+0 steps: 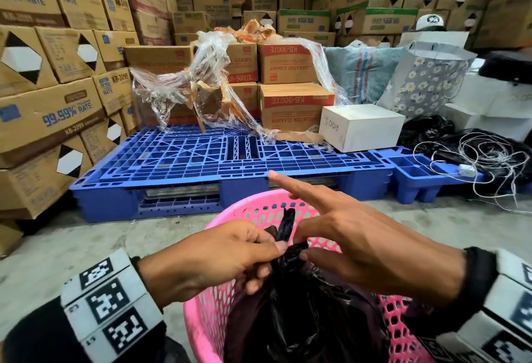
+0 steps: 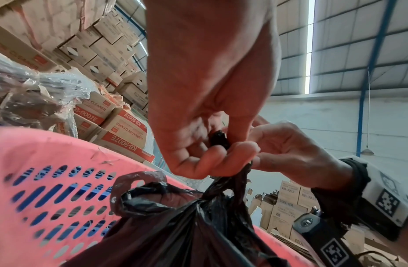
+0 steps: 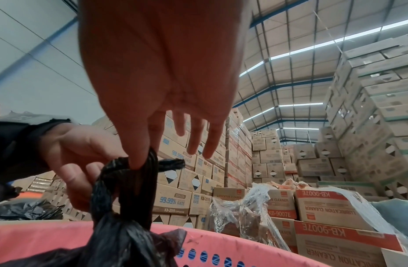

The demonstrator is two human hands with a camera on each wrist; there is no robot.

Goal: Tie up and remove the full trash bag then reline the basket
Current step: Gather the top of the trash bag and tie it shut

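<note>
A black trash bag (image 1: 299,313) fills the pink perforated basket (image 1: 210,313) at the bottom centre of the head view. Its top is gathered into twisted black strands (image 1: 288,224) that stand above the rim. My left hand (image 1: 267,265) grips the gathered neck from the left with curled fingers. My right hand (image 1: 300,247) pinches a strand from the right between thumb and one finger, its index finger sticking out straight. The left wrist view has the left hand (image 2: 223,146) pinching the strand above the bag (image 2: 187,225). The right wrist view has the right hand (image 3: 139,162) on the knotted strands (image 3: 153,168).
A blue plastic pallet (image 1: 230,158) lies on the concrete floor just beyond the basket, carrying cartons, torn shrink wrap (image 1: 184,86) and a white box (image 1: 359,126). Stacked cardboard boxes (image 1: 51,121) wall in the left and back. Tangled cord (image 1: 483,155) and black bags lie at right.
</note>
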